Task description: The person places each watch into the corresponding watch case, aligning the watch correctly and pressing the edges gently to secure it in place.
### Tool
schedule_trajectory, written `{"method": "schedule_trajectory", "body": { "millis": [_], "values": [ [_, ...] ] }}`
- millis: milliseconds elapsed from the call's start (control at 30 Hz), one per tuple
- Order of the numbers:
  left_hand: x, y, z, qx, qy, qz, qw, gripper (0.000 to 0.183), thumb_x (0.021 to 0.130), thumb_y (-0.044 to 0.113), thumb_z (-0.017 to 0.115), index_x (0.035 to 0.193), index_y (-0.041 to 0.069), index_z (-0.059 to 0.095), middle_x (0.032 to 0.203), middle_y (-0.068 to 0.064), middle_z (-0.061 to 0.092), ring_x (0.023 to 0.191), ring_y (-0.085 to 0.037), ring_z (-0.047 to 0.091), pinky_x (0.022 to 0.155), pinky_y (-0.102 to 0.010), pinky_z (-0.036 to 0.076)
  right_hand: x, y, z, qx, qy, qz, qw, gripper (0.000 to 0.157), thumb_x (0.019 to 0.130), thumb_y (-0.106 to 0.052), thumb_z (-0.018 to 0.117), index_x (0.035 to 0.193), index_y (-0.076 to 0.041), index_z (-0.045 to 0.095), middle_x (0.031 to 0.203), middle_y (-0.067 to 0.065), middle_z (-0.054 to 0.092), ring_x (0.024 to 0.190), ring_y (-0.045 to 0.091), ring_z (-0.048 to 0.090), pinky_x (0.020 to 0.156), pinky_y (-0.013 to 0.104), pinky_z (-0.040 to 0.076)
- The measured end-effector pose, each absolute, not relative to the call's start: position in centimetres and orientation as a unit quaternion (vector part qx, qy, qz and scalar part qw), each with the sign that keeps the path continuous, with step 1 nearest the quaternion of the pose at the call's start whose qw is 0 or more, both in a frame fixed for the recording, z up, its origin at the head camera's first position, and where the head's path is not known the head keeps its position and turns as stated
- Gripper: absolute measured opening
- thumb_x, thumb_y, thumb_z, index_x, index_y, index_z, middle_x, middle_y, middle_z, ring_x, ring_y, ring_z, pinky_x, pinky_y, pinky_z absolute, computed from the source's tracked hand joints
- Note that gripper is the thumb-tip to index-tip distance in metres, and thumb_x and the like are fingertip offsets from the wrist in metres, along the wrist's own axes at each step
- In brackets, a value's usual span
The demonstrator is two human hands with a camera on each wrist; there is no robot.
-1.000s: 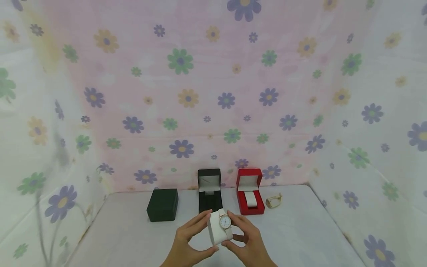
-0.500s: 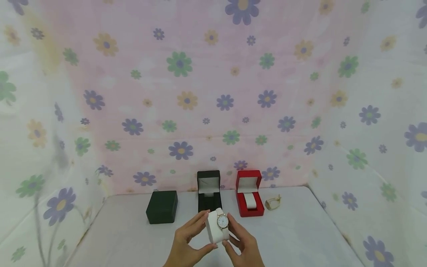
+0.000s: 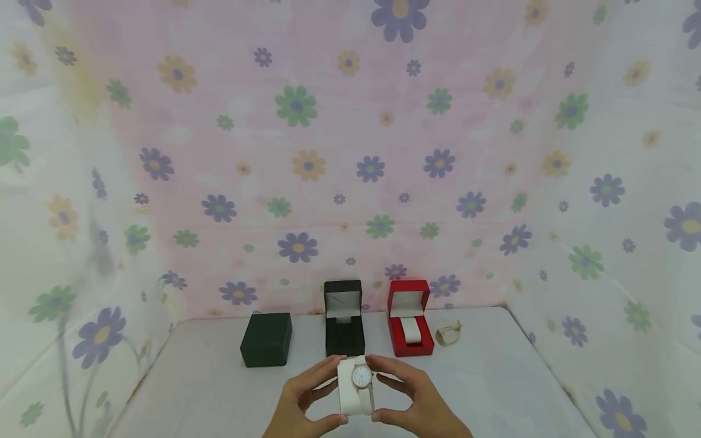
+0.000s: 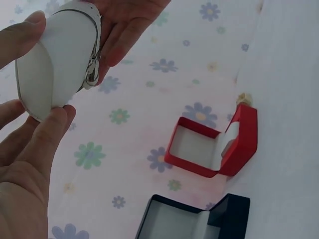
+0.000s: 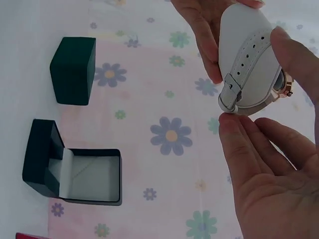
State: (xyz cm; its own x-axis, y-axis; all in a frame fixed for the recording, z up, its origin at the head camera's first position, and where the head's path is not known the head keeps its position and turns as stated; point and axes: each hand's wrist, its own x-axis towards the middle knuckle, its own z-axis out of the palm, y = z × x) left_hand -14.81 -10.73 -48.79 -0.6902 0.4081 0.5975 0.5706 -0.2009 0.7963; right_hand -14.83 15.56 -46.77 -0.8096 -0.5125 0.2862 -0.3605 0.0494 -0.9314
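Between my two hands, a white watch cushion (image 3: 346, 395) is held above the white table, its watch face turned up toward me. A watch (image 3: 361, 376) with a white strap and gold-rimmed white dial is wrapped round the cushion, near its right end. My left hand (image 3: 306, 398) grips the left end with the thumb below and fingers above. On the strap side, my right hand (image 3: 418, 398) pinches the watch and cushion between thumb and fingertips. The right wrist view shows the strap's holes and a fastened buckle (image 5: 233, 88) close above my right fingertips (image 5: 230, 122).
Behind the hands stand a closed dark green box (image 3: 266, 339), an open black box (image 3: 343, 331) and an open red box (image 3: 411, 347) holding a white cushion (image 3: 411, 330). A gold watch (image 3: 449, 333) lies right of the red box. Flowered cloth (image 3: 339, 140) encloses the table's back and sides.
The cushion with the watch has come down slightly toward me and turned from tilted to nearly straight. My right fingers and thumb have shifted along its right side.
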Motion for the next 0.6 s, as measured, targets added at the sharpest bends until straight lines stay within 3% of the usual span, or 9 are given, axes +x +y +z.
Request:
{"method": "schedule_trajectory", "body": {
  "millis": [200, 367, 600],
  "values": [
    [-14.9, -10.8, -48.9, -0.403, -0.621, -0.671, 0.035, 0.073, 0.085, -0.011, 0.075, 0.150, -0.006, 0.043, 0.152, -0.023, 0.047, 0.138, -0.018, 0.052, 0.100, -0.039, 0.053, -14.9, 15.8, -47.4, -0.322, 0.714, -0.620, 0.036, 0.075, 0.085, -0.013, 0.083, 0.152, -0.017, 0.049, 0.150, 0.013, 0.053, 0.132, 0.016, 0.058, 0.102, 0.037, 0.054],
    [-14.6, -10.8, -48.9, -0.390, -0.617, -0.684, 0.007, 0.072, 0.086, -0.008, 0.075, 0.150, -0.005, 0.043, 0.153, -0.020, 0.048, 0.136, -0.017, 0.054, 0.099, -0.039, 0.054, -14.9, 15.5, -48.0, -0.324, 0.706, -0.628, 0.034, 0.075, 0.085, -0.012, 0.083, 0.152, -0.017, 0.049, 0.143, 0.010, 0.057, 0.127, 0.023, 0.062, 0.099, 0.038, 0.055],
    [-14.4, -10.6, -49.1, -0.378, -0.607, -0.699, -0.010, 0.072, 0.086, -0.009, 0.074, 0.151, -0.002, 0.043, 0.153, -0.016, 0.049, 0.134, -0.020, 0.055, 0.099, -0.040, 0.053, -14.9, 15.4, -48.7, -0.348, 0.686, -0.639, 0.016, 0.074, 0.085, -0.004, 0.081, 0.151, -0.009, 0.049, 0.138, 0.015, 0.058, 0.126, 0.025, 0.063, 0.099, 0.041, 0.055]
  ]
}}
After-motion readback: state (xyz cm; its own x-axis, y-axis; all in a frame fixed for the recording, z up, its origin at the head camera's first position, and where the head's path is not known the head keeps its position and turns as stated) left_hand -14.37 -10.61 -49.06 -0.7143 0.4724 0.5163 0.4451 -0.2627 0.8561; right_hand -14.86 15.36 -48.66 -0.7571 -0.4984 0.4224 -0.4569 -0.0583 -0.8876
